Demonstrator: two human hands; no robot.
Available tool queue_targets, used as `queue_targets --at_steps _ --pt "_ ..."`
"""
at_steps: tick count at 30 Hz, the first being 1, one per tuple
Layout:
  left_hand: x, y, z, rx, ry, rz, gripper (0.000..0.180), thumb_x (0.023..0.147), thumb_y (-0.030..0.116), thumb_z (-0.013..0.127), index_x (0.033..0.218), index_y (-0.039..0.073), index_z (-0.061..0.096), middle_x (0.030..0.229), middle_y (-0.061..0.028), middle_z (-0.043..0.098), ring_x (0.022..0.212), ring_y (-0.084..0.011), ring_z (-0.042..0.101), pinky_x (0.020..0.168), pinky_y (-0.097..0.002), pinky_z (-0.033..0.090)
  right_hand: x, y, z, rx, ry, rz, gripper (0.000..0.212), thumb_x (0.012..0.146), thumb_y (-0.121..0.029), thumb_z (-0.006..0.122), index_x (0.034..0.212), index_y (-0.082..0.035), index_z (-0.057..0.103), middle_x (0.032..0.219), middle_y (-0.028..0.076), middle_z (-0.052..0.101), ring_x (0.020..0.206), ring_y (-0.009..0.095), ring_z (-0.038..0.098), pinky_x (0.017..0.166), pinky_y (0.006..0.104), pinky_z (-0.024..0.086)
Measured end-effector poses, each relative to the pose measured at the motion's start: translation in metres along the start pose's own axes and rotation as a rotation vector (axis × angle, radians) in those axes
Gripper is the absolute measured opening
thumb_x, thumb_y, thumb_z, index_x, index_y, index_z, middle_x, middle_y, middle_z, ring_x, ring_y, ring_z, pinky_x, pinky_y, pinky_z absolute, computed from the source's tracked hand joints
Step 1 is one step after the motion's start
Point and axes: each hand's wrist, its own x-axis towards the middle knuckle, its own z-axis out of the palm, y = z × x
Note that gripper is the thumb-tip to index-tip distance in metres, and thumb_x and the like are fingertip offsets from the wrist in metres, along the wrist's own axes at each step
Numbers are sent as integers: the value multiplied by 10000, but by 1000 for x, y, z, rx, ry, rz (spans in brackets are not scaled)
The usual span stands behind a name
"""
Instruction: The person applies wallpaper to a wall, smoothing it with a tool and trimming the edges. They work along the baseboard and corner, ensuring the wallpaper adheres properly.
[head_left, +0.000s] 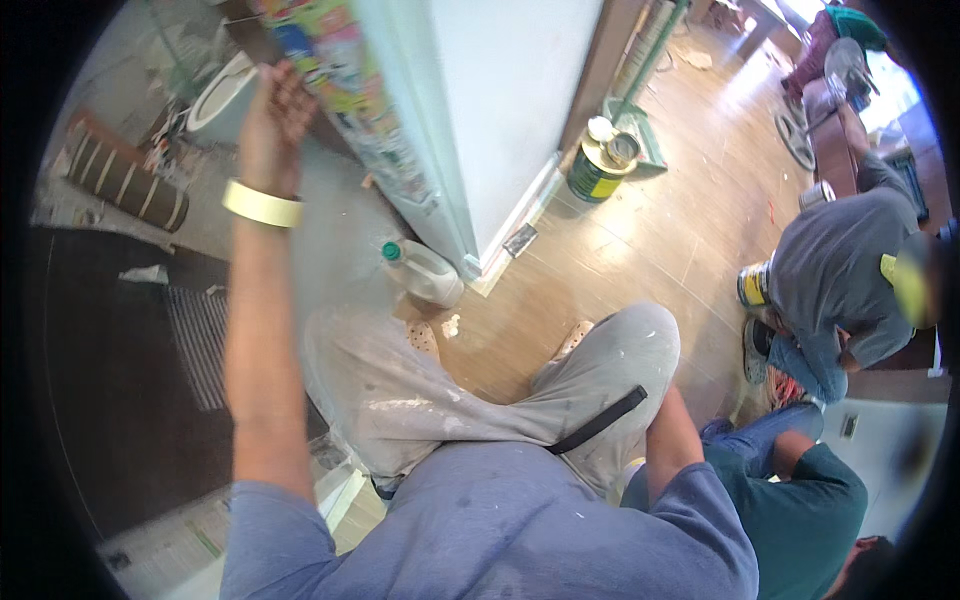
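My left arm reaches out far, and my left hand (282,115) is raised with its fingers stretched out beside the brown edge of a panel covered in colourful printed paper (345,95). The fingers are a little blurred, and I cannot tell whether they touch the edge. Nothing shows in the hand. A pale yellow band (262,204) circles that wrist. My right forearm (675,435) goes down behind my right knee, which hides the right hand. Between the wall corner and my left knee stands a whitish plastic jug (428,275) with a green cap.
A green and yellow paint can (601,168) with smaller containers on top stands by the wall, next to a green dustpan (645,140). Two people sit at right, one in grey (845,255), one in dark green (790,510). A dark panel (120,380) lies at left, near a rolled mat (125,180).
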Motion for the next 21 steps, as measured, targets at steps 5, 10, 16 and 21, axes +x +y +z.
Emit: queue_targets --at_steps 5,10,16,21 --pt "-93 -56 -17 75 225 -242 420 1078 314 566 1379 21 539 1292 -123 672 1080 -213 657 956 -346 536 -43 -184 30 -242 237 -558 447 891 28 709 1335 -4 664 839 6 665 778 78 633 708 230 511" --pt "-130 -93 -24 75 239 -352 333 1056 208 580 1345 44 568 1131 -78 698 895 -138 645 817 -283 542 -144 -347 129 -467 285 -897 329 870 -46 756 1198 -32 746 703 -68 520 649 51 492 676 238 493" --pt "-135 -54 13 123 141 -242 144 1037 202 649 976 75 676 696 53 545 543 -28 429 497 -202 319 -106 -359 166 -226 108 -944 184 958 -116 721 1121 -40 759 725 -70 537 673 38 513 700 243 523" --pt "-120 -16 52 -4 145 17 229 1050 232 654 877 85 618 625 65 438 513 -29 344 473 -223 264 -30 -315 172 -380 199 -721 228 824 -60 779 1051 -42 783 677 -20 569 629 87 540 605 277 482"
